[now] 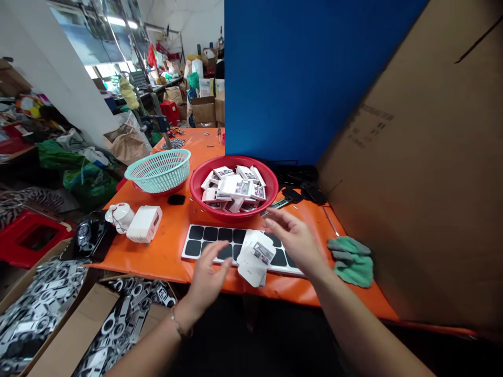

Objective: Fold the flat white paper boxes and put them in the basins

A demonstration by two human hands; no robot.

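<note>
Now the red basin point(216, 212) brims with white boxes point(234, 187), while left hand point(205, 280) and right hand point(298, 241) (both unclenched, carrying nothing) flank flattened white cartons point(251, 260).

Card blanks point(257, 256): smooth printed paper card, matt. Small boxes point(236, 186): paper card of similar look, smooth. Pad squares point(193, 247): dark, matt facing. Basin point(272, 183): plastic, smooth, glossy. Openwork basket point(157, 175): perforated plastic, faint sheen. Table cover point(165, 262): slick, shiny, plastic-looking sheeting. Work glove point(352, 262): knitted cloth, matt, rough. Large carton point(416, 183): plain cardboard, matt. Panel point(302, 78): smooth; its material is unclear.
</note>
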